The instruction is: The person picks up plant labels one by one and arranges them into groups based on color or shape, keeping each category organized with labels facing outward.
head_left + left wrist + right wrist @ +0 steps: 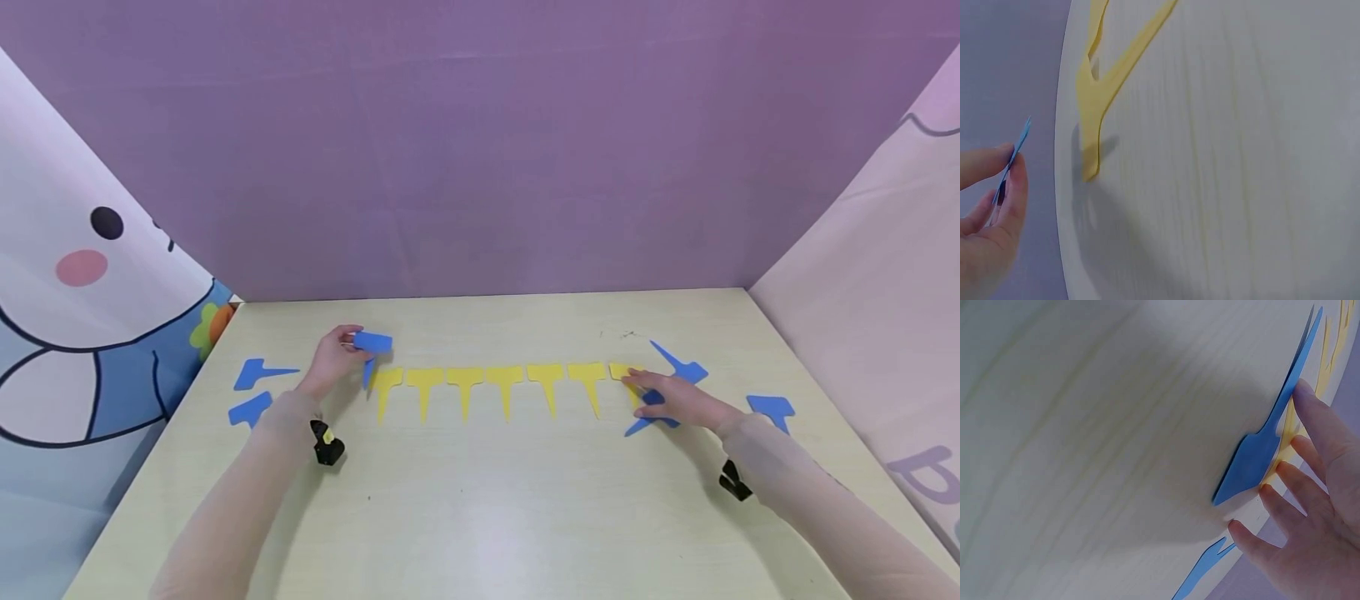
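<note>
My left hand point(335, 360) pinches a blue T-shaped plant label point(372, 342) between thumb and fingers, raised above the left end of a row of yellow T-shaped plant labels point(466, 377). In the left wrist view that blue label appears nearly edge-on. At the row's right end, my right hand point(678, 400) is spread low over the table. Its fingertips reach the last yellow label point(618, 369), which they partly cover. The thumb point(1305, 394) lies at the stem of a blue label point(1252, 459) beside it; whether it presses there I cannot tell.
Two blue labels, one upper point(255, 373) and one lower point(251, 409), lie left of my left arm. Another blue label point(686, 369) lies just beyond my right hand, and one more blue label point(771, 407) farther right. A purple backdrop point(480, 167) stands behind the table point(480, 517).
</note>
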### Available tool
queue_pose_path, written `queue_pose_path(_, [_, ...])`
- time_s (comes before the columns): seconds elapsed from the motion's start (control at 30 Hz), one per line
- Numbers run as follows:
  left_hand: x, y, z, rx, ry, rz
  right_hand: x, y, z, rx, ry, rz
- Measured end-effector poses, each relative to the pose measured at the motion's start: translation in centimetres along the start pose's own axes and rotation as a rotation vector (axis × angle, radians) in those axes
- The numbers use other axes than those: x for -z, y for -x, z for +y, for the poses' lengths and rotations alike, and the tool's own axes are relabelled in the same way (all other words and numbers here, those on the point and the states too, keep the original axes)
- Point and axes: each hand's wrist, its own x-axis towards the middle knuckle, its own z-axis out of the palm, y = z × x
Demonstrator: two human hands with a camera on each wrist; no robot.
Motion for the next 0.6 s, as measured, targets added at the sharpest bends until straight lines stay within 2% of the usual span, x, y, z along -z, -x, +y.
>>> queue_pose_path(0.43, [-0.5, 1.9, 0.9, 0.013, 0.028, -0.038, 0.0, 0.0, 0.1, 0.003, 0.001, 0.004])
queue_pose_path(0.6, [-0.6, 2.9, 1.5, 0.0, 0.042, -0.049, 0.0, -0.1, 0.1, -0.002, -0.001, -0.002])
